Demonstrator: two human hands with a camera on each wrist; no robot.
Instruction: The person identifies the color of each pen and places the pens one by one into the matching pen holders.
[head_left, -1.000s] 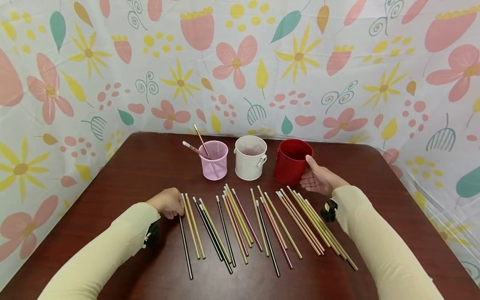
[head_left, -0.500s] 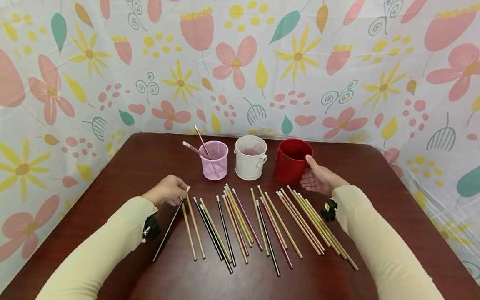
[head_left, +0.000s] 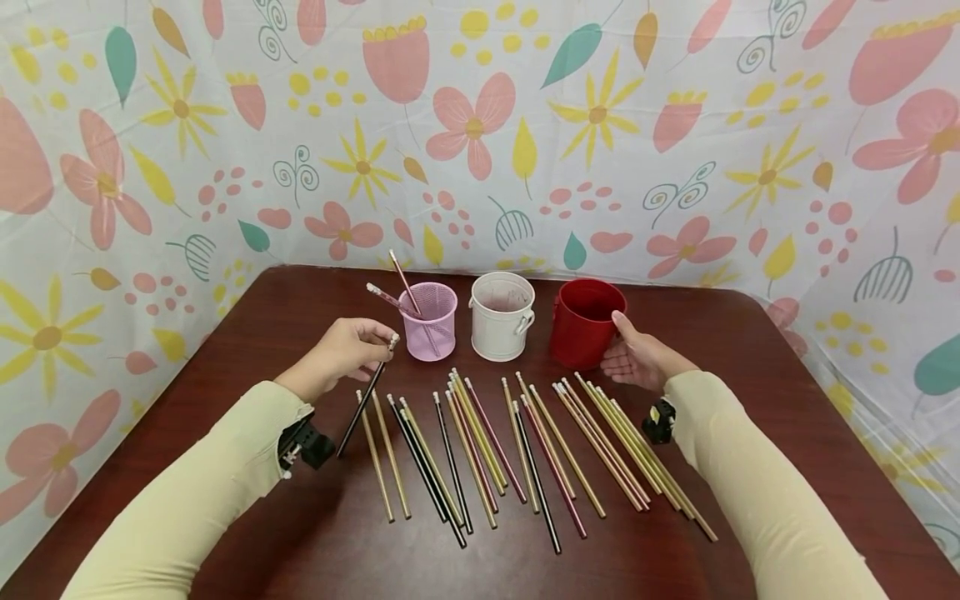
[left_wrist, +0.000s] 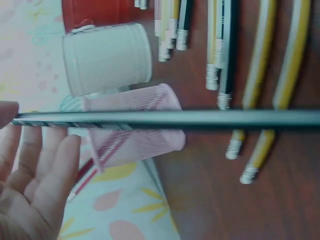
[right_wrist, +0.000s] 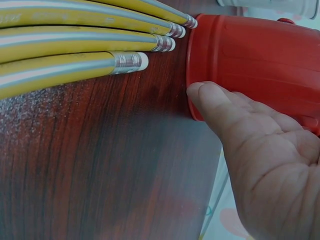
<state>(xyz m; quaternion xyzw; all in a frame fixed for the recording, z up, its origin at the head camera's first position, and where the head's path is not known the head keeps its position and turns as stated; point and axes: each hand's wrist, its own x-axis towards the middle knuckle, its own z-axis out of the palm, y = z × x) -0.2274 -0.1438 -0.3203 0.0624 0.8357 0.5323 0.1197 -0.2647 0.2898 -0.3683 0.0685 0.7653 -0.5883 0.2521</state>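
Observation:
My left hand [head_left: 341, 357] pinches a black pencil [head_left: 362, 407] near its white eraser end, left of the pink mesh cup [head_left: 438, 342]. The pencil slants down toward the table; in the left wrist view its dark shaft [left_wrist: 210, 119] crosses in front of the cup. Two reddish pencils lean inside that cup. With its fingers fairly straight, my right hand [head_left: 641, 357] rests against the right side of the red bucket [head_left: 581, 333], thumb up by the rim. Gold, black and dark red pencils [head_left: 487, 442] lie in a loose row on the table.
A white bucket [head_left: 495, 329] with side handles stands between the pink cup and the red bucket. All three stand toward the back of the dark wood table [head_left: 315, 292]. Behind rises a flower-printed cloth [head_left: 465, 200].
My left hand has lifted the black pencil from the row's left end and moved up and right toward the pink cup. One gold pencil has shifted slightly. My right hand has stayed put.

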